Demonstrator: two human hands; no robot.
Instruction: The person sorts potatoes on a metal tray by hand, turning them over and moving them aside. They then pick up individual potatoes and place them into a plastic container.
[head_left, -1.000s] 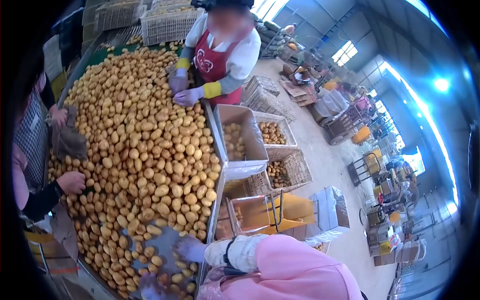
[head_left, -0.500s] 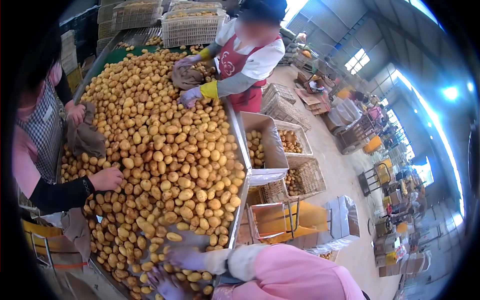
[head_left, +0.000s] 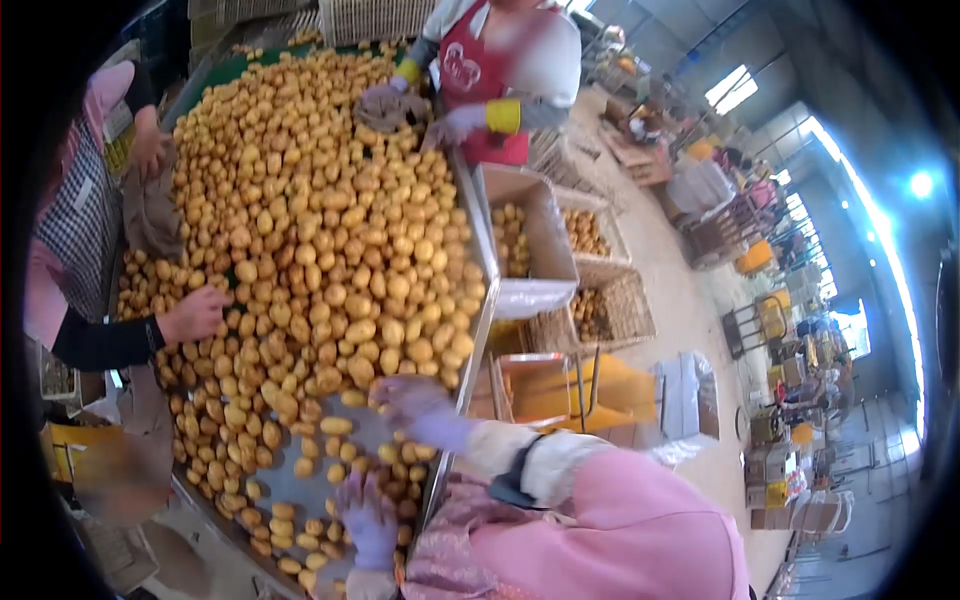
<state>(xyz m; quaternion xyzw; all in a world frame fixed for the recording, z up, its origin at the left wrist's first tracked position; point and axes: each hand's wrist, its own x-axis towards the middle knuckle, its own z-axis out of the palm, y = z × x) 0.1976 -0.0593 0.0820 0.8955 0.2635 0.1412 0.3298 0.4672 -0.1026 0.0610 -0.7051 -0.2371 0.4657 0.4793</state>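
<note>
Yellow-brown potatoes are heaped on a metal-edged sorting table. My right hand, in a purple glove, reaches over the heap's near edge; motion blur hides whether its fingers hold anything. Below it, my left hand, also in a purple glove, has its fingers apart over scattered potatoes and holds nothing visible. Between and left of my hands, grey table surface shows among loose potatoes.
At left, a co-worker's bare hand touches potatoes near a brown cloth. Across the table, a co-worker in a red apron handles another cloth. A lined carton and potato baskets stand beside the table.
My right hand has moved up to the heap's edge, and my left hand is higher too. More grey surface shows. The view has shifted; the red-aproned co-worker's near hand has moved right.
</note>
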